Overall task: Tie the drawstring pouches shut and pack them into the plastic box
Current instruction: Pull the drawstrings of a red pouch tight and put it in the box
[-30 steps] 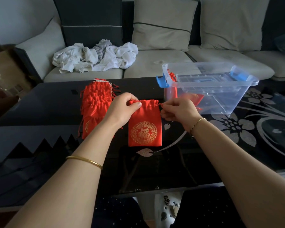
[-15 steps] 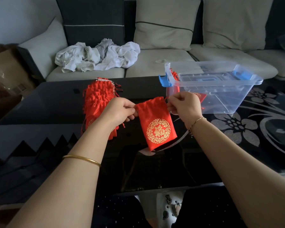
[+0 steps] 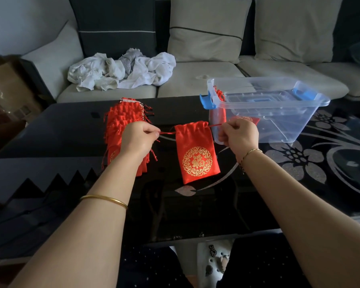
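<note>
Hands: both curled tight, each pinching one string end. Left hand (image 3: 138, 140) holds the left drawstring (image 3: 167, 133) between thumb and curled fingers. Right hand (image 3: 238, 135) does the same on the right drawstring (image 3: 214, 125). Both strings run taut and roughly level from the fists into the pouch neck.

Red pouch (image 3: 196, 154) sits directly between the two hands, closer to the right one. Its mouth is gathered into pleats at fist height and the body hangs below, tilted slightly. The gold round emblem faces the camera. Can't tell if its bottom edge touches the table.

Gold bangle (image 3: 104, 199) on left forearm, thin bracelet (image 3: 248, 153) on right wrist.

Stack of red pouches (image 3: 125, 119) lies on the table just behind and left of the left hand, partly hidden by it, with loose string ends sticking out to the right.

Clear plastic box (image 3: 283, 125) stands just behind the right hand, lid off, with blue latches at both ends. At least two red pouches are inside: one (image 3: 219, 94) up against the near-left corner, another (image 3: 247, 119) low on the floor, mostly hidden behind the right hand.

Black glass table (image 3: 71, 129) with a white flower pattern carries everything. Grey sofa (image 3: 195, 80) is behind it, with crumpled white clothes (image 3: 121, 69) on the left seat.
</note>
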{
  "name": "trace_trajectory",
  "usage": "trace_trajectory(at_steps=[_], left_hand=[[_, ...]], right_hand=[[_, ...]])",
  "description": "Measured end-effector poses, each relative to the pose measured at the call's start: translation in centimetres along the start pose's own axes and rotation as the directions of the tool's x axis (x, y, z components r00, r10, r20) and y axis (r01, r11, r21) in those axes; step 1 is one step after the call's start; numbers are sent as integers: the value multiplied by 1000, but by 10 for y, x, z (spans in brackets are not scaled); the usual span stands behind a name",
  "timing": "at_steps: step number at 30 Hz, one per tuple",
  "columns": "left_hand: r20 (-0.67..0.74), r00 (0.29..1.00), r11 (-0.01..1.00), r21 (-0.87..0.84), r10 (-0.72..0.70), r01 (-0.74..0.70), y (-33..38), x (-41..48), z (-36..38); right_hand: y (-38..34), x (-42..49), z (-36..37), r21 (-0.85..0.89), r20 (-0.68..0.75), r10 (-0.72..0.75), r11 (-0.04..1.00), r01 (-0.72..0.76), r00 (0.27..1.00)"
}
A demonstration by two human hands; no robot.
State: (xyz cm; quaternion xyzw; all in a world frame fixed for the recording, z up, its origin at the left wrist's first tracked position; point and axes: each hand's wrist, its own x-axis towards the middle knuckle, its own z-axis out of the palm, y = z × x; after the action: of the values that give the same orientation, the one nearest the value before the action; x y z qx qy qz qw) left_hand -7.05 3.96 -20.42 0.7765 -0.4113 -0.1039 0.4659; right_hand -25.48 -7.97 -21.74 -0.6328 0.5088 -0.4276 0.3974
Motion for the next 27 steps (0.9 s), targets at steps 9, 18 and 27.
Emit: trace_trajectory(at_steps=[9,18,27], left_hand=[[-162,973,984,107,162,-146,-5,4,1],[-16,997,971,226,78,-73,3,3,1],[578,693,-30,-777,-431,629,8,8,-1]], right_hand=[[5,3,0,-2,-21,51,999,-51,998],[4,9,-6,141,54,278,949,-283,959],[-3,13,-20,634,376,677,309,-708,633]])
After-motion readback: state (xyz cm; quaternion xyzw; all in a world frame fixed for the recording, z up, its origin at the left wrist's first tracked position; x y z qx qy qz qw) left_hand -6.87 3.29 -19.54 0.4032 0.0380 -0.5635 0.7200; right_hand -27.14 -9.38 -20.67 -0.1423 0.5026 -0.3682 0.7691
